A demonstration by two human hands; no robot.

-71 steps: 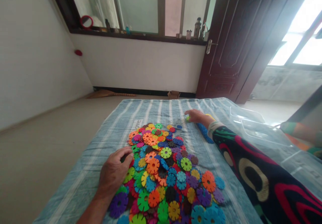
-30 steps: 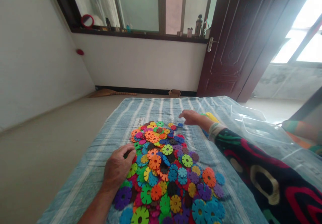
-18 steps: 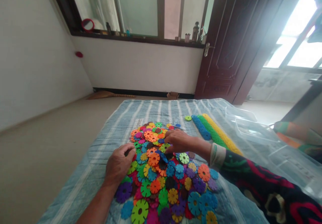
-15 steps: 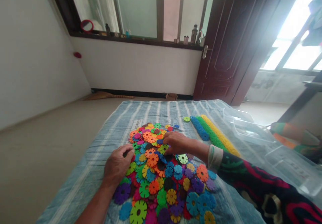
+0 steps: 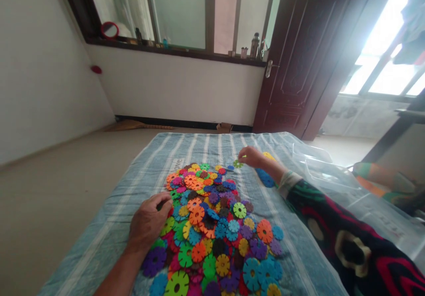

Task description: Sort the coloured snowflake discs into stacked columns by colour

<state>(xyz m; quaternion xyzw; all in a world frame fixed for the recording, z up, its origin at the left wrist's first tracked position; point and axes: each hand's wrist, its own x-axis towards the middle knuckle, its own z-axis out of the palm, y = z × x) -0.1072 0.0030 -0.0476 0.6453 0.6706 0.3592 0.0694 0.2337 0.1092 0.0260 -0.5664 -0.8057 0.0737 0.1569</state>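
Note:
A heap of colourful notched discs (image 5: 212, 229) lies on the striped cloth (image 5: 116, 207). Beyond the heap's far right edge, my right hand (image 5: 250, 156) pinches a light green disc (image 5: 237, 164) between its fingertips. Behind my right wrist and forearm, the blue row of discs (image 5: 264, 177) and the yellow row (image 5: 268, 155) show only in part. My left hand (image 5: 150, 218) rests at the heap's left side with curled fingers; whatever they hold, if anything, is hidden.
Clear plastic boxes (image 5: 327, 176) stand on the right side of the cloth. A label with lettering (image 5: 178, 165) lies past the heap. Farther off are a dark red door (image 5: 299, 56) and a broom (image 5: 129, 125) on the floor.
My right hand has moved from the heap, away and to the right, and now has a light green disc in its fingers. My left hand stays beside the heap.

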